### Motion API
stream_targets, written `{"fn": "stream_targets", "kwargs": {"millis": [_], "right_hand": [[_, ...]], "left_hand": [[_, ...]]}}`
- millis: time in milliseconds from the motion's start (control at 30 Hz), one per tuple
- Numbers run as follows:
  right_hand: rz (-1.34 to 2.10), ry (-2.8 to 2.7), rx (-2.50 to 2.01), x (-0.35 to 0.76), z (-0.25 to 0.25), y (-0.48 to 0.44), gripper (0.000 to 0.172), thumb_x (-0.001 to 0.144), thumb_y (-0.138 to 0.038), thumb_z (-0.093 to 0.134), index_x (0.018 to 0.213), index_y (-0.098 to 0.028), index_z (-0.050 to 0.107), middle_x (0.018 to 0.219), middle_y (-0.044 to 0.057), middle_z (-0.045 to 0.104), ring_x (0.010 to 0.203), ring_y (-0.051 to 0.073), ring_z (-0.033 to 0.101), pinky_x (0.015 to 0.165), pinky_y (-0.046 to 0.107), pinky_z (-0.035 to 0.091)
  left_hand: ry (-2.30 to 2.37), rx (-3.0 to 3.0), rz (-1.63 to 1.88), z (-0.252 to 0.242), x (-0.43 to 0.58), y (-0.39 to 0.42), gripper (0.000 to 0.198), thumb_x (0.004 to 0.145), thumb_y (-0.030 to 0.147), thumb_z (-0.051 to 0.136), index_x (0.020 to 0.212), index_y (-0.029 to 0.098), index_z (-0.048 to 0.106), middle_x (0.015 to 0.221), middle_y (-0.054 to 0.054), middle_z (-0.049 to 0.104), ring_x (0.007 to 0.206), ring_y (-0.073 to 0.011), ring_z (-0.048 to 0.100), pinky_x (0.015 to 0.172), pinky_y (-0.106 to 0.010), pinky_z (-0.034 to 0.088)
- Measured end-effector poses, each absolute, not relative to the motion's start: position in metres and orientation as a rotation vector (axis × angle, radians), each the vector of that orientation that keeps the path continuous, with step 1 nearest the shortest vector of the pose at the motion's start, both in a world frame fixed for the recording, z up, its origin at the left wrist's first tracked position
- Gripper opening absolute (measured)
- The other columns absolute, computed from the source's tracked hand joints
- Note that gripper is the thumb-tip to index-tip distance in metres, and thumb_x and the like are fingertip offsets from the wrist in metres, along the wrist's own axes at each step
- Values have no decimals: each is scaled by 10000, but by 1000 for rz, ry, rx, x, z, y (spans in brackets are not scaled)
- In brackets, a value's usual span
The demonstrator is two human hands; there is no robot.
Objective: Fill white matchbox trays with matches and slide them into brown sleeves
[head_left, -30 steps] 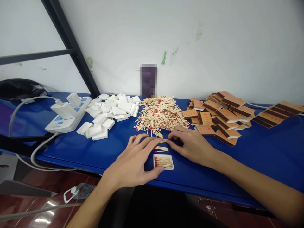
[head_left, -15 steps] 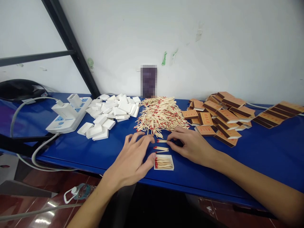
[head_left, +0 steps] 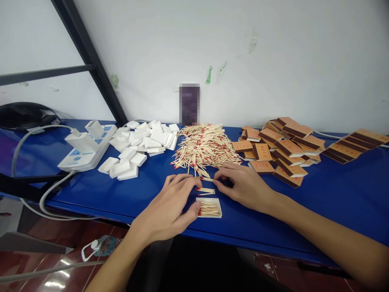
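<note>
My right hand (head_left: 247, 185) pinches the plain ends of a few matches (head_left: 207, 179) between thumb and forefinger, red heads pointing left. My left hand (head_left: 172, 205) is open, fingers curved, its forefinger tip close to the red heads. Its thumb rests at the left edge of a small white matchbox tray (head_left: 221, 213), which holds a layer of matches (head_left: 209, 208). Between the tray and the pinched matches lie several loose matches (head_left: 206, 190) on the blue table. A large heap of matches (head_left: 206, 144) lies just beyond both hands.
White empty trays (head_left: 156, 138) are piled left of the heap; orange-brown matchbox sleeves (head_left: 288, 148) are piled at right. A power strip (head_left: 88, 158) with plugs and cables sits at far left by a black metal frame (head_left: 91, 61). A pixelated dark object (head_left: 189, 104) leans on the wall.
My left fingers have come slightly nearer and to the right, closer to the match heads. The pinched matches now slant a little; my right hand keeps its grip.
</note>
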State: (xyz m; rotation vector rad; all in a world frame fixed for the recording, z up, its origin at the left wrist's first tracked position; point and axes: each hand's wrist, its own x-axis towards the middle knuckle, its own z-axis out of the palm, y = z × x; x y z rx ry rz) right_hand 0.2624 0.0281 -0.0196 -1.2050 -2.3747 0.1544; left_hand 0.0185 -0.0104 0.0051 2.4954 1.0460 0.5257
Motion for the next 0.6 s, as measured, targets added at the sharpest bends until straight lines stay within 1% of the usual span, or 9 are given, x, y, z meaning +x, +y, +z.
{"fn": "stream_targets", "kwargs": {"millis": [133, 300, 600], "right_hand": [[169, -2361, -1178, 260, -21, 30, 150, 925, -260, 562, 829, -201, 660, 740, 11, 606, 650, 139, 543, 586, 260, 384], [215, -2355, -1148, 257, -22, 30, 132, 905, -250, 579, 818, -195, 662, 718, 2, 593, 635, 130, 534, 581, 253, 371], [241, -2313, -1197, 254, -21, 32, 157, 891, -238, 582, 752, -193, 640, 654, -12, 577, 593, 125, 506, 563, 252, 341]], "left_hand": [[1096, 2489, 567, 4, 20, -10, 219, 974, 239, 464, 1193, 223, 474, 1310, -71, 576, 1178, -252, 504, 1040, -439, 386], [1135, 2523, 560, 2, 21, -8, 191, 980, 235, 451, 1166, 207, 484, 1239, -68, 594, 1167, -251, 493, 1035, -439, 379], [1146, 2528, 569, 3, 21, -9, 187, 970, 232, 464, 1151, 208, 502, 1229, -67, 612, 1177, -255, 499, 1029, -445, 387]]}}
